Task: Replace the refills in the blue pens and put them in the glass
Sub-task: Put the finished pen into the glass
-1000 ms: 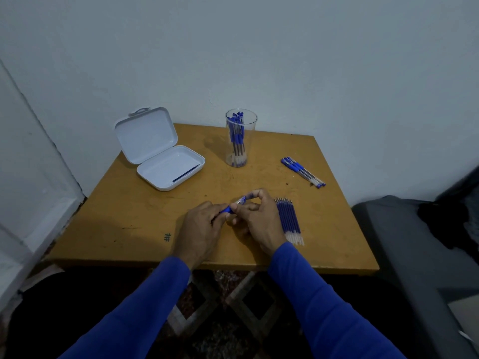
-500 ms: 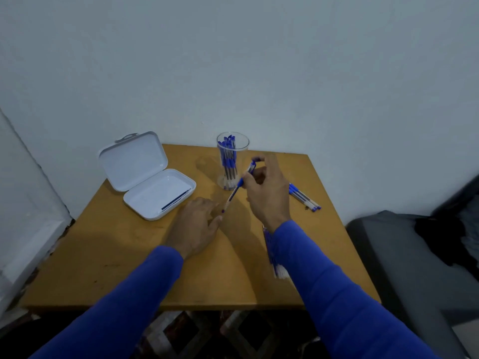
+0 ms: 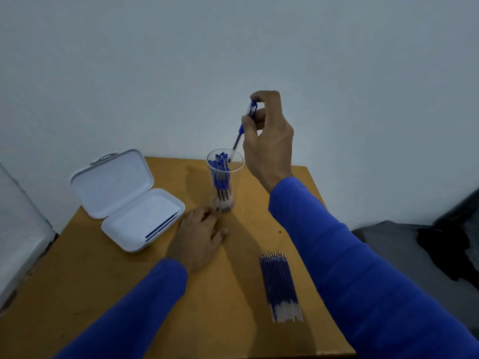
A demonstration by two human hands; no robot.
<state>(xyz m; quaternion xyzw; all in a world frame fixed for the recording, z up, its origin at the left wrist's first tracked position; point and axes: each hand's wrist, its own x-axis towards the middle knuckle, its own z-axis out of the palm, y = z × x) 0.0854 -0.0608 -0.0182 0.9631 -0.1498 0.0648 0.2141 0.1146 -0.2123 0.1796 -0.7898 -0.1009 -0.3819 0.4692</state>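
My right hand point(image 3: 267, 136) is raised over the clear glass point(image 3: 234, 193) and pinches a blue pen point(image 3: 239, 133) near its cap end. The pen hangs tilted, its tip just inside the glass rim. Several blue pens stand in the glass. My left hand point(image 3: 198, 235) rests flat on the table, fingers apart, just in front of the glass base and holding nothing. A row of several blue refills point(image 3: 281, 285) lies on the table under my right forearm's left side.
An open white plastic case point(image 3: 124, 200) sits at the left of the wooden table point(image 3: 228, 320), with a blue refill point(image 3: 162, 226) in its tray. A white wall is behind the table. A grey seat with dark cloth point(image 3: 440, 250) stands at the right.
My right hand has lifted the pen from the table front up and over the glass, tip now entering the rim. My left hand let go and moved forward towards the glass base.
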